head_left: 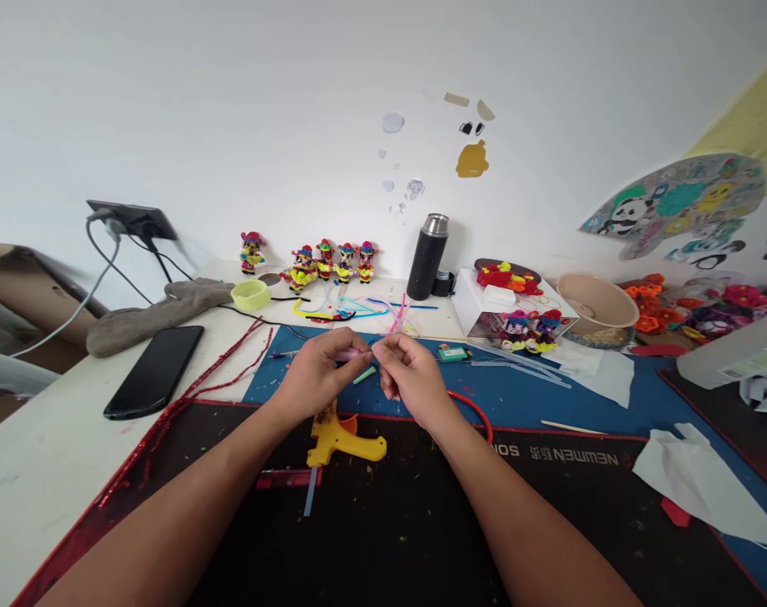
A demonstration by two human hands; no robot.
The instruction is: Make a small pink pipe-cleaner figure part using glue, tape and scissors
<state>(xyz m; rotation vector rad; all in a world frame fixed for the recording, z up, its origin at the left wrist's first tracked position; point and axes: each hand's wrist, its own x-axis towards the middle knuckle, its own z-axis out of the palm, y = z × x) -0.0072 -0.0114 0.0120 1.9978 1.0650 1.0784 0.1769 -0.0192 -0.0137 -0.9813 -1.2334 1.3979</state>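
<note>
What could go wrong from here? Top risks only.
1. Burn: the yellow glue gun lies just below the left hand. If it's hot, lowering that hand or wrist could bring skin against it; I can't tell whether it's on.
2. Dropped part: the small pinkish piece is mostly hidden by the left fingers, so it might slip unnoticed.
3. Spill: the black flask stands behind the work area; a long reach could tip it.

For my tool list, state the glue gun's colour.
The glue gun is yellow; the head view shows it.
</note>
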